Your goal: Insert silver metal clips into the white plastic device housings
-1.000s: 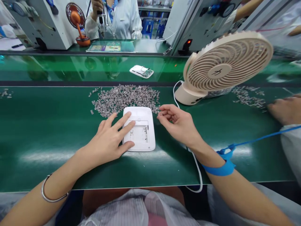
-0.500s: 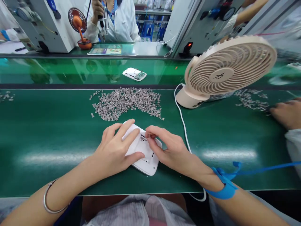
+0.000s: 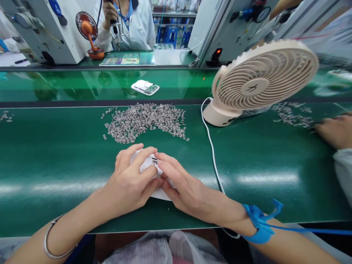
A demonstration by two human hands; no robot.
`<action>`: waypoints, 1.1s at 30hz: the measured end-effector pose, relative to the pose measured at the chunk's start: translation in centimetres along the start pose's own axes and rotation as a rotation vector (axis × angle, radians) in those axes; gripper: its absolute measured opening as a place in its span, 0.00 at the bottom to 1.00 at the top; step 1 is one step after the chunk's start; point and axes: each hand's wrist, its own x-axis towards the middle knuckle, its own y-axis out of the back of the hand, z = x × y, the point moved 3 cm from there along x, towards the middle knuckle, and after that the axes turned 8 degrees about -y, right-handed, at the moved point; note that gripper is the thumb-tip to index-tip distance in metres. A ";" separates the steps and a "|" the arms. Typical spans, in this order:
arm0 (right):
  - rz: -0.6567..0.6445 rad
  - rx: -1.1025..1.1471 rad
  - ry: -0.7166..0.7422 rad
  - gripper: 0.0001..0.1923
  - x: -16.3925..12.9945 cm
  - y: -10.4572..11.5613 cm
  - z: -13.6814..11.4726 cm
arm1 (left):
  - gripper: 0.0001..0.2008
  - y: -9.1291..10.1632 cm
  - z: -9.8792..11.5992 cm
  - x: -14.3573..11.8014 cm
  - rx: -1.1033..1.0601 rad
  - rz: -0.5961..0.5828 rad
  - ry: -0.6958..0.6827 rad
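Housing (image 3: pixel 148 165) now turned, hands-covered

A cream desk fan (image 3: pixel 263 79) is standing on a green work mat (image 3: pixel 55 161), its white cable (image 3: pixel 211 146) trailing toward the near edge. On the conveyor belt (image 3: pixel 68 84) behind, an opened white device (image 3: pixel 145 87) is lying. Beyond, a person in a white coat (image 3: pixel 129 24) is sitting beside an orange fan (image 3: pixel 89 27).

Green work surface (image 3: pixel 55 161): loose metal clips (image 3: pixel 143 121) heaped upper centre; beige desk fan (image 3: pixel 258 80) upper right (white cable (image 3: pixel 211 146) trailing down); white housing (image 3: pixel 150 165) centre; second clip scatter (image 3: pixel 293 114) far right.
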 end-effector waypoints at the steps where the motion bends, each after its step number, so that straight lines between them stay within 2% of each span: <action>1: 0.002 -0.002 -0.002 0.29 0.0 0.0 0.0 | 0.09 0.0 0.0 -0.1 -0.006 -0.011 -0.002; 4: 0.033 0.001 -0.018 0.25 0.1 0.1 0.0 | 0.08 0.0 -0.2 -0.1 -0.018 -0.018 0.005; 8: 0.137 0.080 -0.080 0.11 0.4 0.3 0.2 | 0.08 0.1 -0.3 0.0 -0.033 0.002 0.012; 10: 0.181 0.071 -0.133 0.08 0.6 0.4 0.4 | 0.08 0.0 -0.4 0.1 -0.037 0.001 0.033; 14: 0.216 0.044 -0.311 0.08 0.7 0.5 1.7 | 0.11 -0.2 -0.5 0.2 -0.004 -0.072 0.100; 18: 0.170 0.104 -0.439 0.08 0.8 0.1 2.9 | 0.14 -0.4 -0.4 0.2 0.057 -0.143 0.147; 23: 0.128 0.128 -0.475 0.07 1.1 -0.4 3.1 | 0.17 -0.6 -0.4 0.7 0.084 -0.214 0.205; 26: 0.135 0.085 -0.486 0.07 1.1 -0.6 3.0 | 0.16 -0.7 -0.7 1.5 0.068 -0.294 0.230; 33: 0.177 0.041 -0.470 0.06 1.0 -0.9 3.0 | 0.12 -1.2 -1.8 3.9 -0.028 -0.497 0.184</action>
